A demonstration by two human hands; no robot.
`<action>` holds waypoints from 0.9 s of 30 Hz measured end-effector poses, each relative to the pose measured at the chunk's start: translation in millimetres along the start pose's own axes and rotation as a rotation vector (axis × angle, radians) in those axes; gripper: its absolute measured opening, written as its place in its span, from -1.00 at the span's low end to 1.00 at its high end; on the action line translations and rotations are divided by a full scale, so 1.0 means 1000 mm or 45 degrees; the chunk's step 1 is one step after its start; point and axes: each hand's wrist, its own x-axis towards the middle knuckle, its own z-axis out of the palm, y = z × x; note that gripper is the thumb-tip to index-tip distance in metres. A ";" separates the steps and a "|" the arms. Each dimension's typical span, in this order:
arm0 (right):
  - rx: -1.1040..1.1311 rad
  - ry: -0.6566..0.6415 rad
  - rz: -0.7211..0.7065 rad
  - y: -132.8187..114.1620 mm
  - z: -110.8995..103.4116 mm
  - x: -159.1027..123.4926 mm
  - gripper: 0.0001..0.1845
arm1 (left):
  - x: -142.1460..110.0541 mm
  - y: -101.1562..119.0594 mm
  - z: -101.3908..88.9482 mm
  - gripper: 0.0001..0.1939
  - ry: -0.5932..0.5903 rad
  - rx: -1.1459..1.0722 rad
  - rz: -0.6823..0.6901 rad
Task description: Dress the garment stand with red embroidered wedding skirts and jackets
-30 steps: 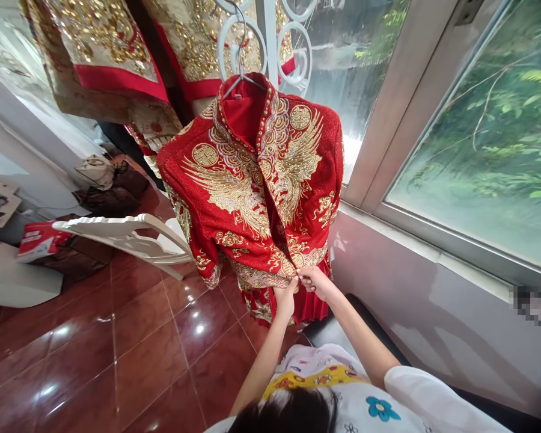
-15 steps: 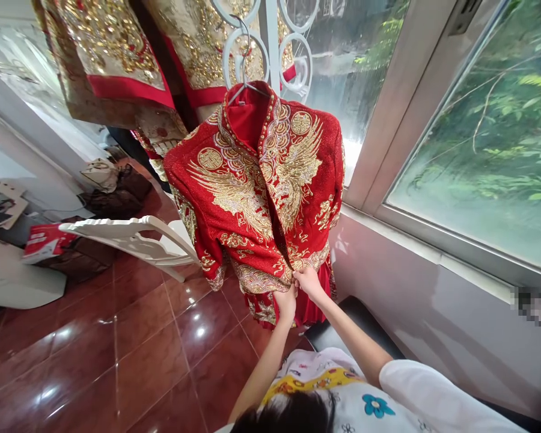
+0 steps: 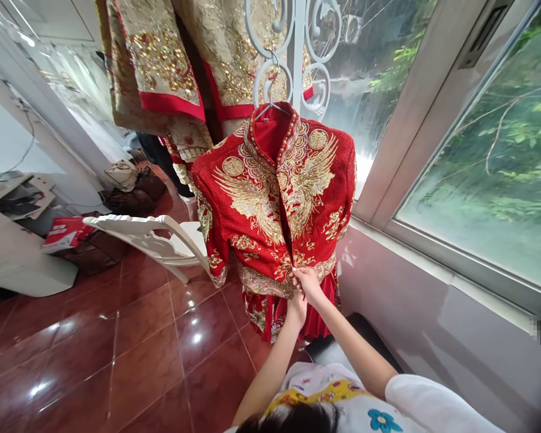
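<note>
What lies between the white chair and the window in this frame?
In the head view, the red jacket hangs between the white chair and window, with the red skirt below, left hand and right hand at its lower front.

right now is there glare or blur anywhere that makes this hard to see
In the head view, ceiling-light-like spots glare off the tiled floor, soft shadows cross the wall, and foliage looks hazy through the window; also in the head view, the edges look stretched, while the red jacket reads fairly clearly.
</note>
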 end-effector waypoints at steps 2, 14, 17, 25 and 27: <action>-0.005 0.053 0.055 0.002 0.004 0.004 -0.73 | 0.007 -0.003 -0.004 -0.69 0.030 -0.037 -0.010; 0.002 0.007 -0.227 -0.161 0.060 0.040 -0.73 | 0.034 -0.002 -0.026 -0.63 0.166 -0.103 -0.071; -0.021 0.025 -0.352 -0.161 0.066 0.034 -0.70 | 0.031 -0.002 -0.029 -0.63 0.154 -0.125 -0.100; 0.019 -0.024 -0.301 -0.236 0.087 0.024 -0.69 | 0.030 0.007 -0.036 -0.57 0.094 -0.083 -0.094; 0.042 -0.040 -0.355 -0.267 0.096 0.024 -0.70 | 0.032 0.013 -0.033 -0.53 0.086 -0.032 -0.077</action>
